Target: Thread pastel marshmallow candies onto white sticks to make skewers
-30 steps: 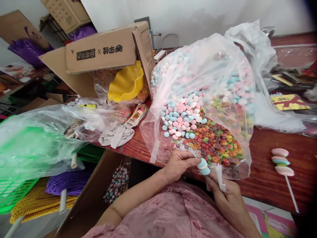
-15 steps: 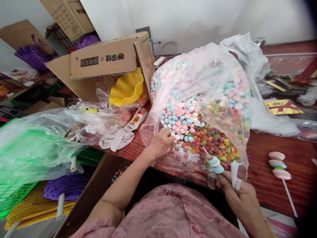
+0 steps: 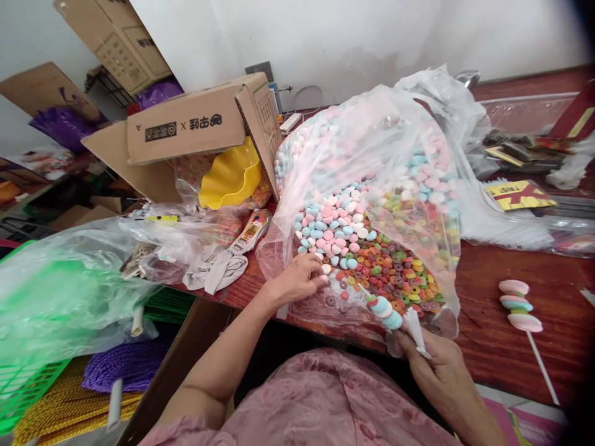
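Observation:
My right hand (image 3: 434,365) is closed around a candy skewer (image 3: 387,311), with blue and white marshmallows and a ring gummy threaded near its bare tip. A bundle of white sticks (image 3: 413,331) is tucked in the same grip. Over the near edge of the candy, my left hand (image 3: 300,279) has its fingers pinched together, with a pale pink marshmallow (image 3: 323,279) apparently at the fingertips. Pink, blue and white marshmallows (image 3: 332,226) lie beside colourful ring gummies (image 3: 400,272) in a large clear plastic bag (image 3: 357,142). The skewer's tip points toward my left hand.
A candy skewer (image 3: 520,306) lies on the red-brown table (image 3: 483,272) at right. Packs of white sticks (image 3: 506,226) sit behind it. To the left are a cardboard box (image 3: 186,127) with a yellow wavy bowl (image 3: 230,176), grey gloves (image 3: 216,269) and a green basket (image 3: 41,378).
My right hand has moved left with the skewer, which now tilts more toward my left hand. The left hand stays at the candy's near edge. The view has shifted slightly.

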Demonstrator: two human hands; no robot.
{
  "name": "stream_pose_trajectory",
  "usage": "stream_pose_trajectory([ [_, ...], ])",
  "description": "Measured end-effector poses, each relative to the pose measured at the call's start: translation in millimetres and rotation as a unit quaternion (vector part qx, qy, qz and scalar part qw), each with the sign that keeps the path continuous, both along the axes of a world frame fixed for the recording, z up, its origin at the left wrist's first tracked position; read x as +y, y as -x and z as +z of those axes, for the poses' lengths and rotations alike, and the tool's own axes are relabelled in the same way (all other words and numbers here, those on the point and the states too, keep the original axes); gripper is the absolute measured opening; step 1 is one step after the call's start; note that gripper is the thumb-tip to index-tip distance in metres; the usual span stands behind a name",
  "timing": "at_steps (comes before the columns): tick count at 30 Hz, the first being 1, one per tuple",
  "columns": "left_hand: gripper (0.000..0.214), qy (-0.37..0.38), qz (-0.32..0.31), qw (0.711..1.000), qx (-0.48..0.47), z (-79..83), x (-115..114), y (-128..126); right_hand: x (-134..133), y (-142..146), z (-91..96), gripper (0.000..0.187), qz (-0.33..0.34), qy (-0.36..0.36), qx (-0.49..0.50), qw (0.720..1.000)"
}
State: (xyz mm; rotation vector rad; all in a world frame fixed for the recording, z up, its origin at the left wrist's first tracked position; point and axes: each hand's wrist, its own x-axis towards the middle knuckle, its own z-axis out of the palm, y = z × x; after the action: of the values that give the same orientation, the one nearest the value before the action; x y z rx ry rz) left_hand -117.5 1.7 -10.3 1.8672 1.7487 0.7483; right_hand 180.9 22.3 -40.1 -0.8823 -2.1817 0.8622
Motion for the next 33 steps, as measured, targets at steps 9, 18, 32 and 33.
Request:
stream_pose_trajectory([
  [9, 0.016, 0.105, 0.042, 0.968, -0.225, 12.1, -5.5, 3.8, -0.7, -3.2, -7.3, 0.025, 0.01, 0.014, -0.008, 1.0],
  [18, 0.014, -0.034, 0.095, 0.995, -0.018, -13.0, 6.4, -23.8, 0.1, 4.5, 0.3, 0.03, 0.008, 0.027, 0.007, 1.0],
  [32, 0.028, -0.048, 0.195, 0.801, -0.564, -8.1, -18.1, -65.1, -6.5, 22.5, 6.4, 0.02, 0.032, -0.07, -0.032, 0.997],
  [33, 0.028, -0.053, 0.198, 0.795, -0.57, -8.6, -18.6, -66.2, -6.7, 22.8, 5.9, 0.02, 0.03, -0.07, -0.036, 0.996],
])
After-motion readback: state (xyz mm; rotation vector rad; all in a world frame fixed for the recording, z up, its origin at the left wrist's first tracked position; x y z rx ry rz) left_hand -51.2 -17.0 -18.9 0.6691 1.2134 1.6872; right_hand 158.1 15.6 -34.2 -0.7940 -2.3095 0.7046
